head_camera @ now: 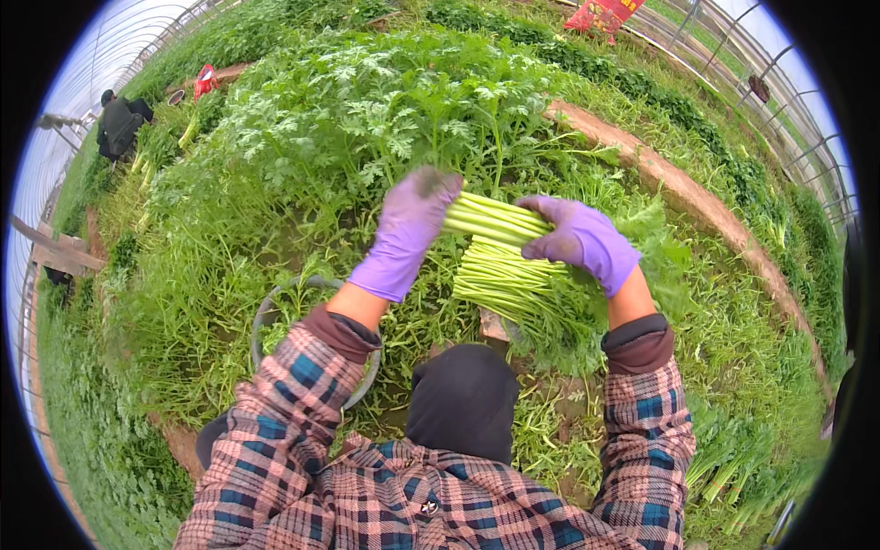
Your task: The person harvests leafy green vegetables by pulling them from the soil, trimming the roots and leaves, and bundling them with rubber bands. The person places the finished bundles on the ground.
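Both my hands wear purple gloves and hold one bunch of leafy green stalks (491,216) level in front of me. My left hand (419,220) is closed around the cut ends, its fingertips blurred and dark with dirt. My right hand (581,237) grips the bunch nearer the leaves, thumb below and fingers above. The leaves fan out to the right, partly behind the right hand. Just below lies a pile of similar cut stalks (505,278), ends to the left and leaves to the right, above a block-like support (493,324) that is mostly hidden.
A round grey container (265,309) with greens stands beside my left forearm. Tall leafy plants (385,103) grow ahead. A bare soil ridge (687,189) curves along the right. Tied bunches (729,474) lie at lower right. Another person (120,124) is at far left, near a red bag (205,81).
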`<state>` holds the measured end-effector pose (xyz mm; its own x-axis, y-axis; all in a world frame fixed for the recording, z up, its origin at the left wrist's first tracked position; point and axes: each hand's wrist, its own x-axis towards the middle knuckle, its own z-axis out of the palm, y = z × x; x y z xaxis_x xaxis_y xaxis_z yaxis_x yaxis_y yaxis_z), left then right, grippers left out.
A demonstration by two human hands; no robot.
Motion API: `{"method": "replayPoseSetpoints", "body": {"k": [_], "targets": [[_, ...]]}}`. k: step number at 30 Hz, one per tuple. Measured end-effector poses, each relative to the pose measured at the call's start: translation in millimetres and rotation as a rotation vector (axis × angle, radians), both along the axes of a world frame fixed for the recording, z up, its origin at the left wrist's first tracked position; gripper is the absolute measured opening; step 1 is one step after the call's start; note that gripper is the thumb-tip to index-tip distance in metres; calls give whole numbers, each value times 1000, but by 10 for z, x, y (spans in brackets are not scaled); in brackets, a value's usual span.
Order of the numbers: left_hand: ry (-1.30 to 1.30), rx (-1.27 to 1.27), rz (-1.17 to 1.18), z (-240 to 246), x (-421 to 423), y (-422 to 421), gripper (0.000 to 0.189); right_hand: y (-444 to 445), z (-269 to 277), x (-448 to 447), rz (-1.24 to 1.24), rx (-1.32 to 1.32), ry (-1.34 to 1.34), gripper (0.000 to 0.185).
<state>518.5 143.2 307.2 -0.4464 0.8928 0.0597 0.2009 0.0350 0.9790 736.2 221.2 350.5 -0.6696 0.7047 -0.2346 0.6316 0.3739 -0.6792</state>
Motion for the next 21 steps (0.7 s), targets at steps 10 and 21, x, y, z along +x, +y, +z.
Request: {"method": "replayPoseSetpoints", "body": {"k": [10, 21], "targets": [[212, -411, -83, -2175, 340, 399, 56, 39, -1766, -227, 163, 396, -210, 96], [-1035, -509, 293, -2382, 264, -389, 59, 232, -1929, -560, 114, 200, -429, 120]]}}
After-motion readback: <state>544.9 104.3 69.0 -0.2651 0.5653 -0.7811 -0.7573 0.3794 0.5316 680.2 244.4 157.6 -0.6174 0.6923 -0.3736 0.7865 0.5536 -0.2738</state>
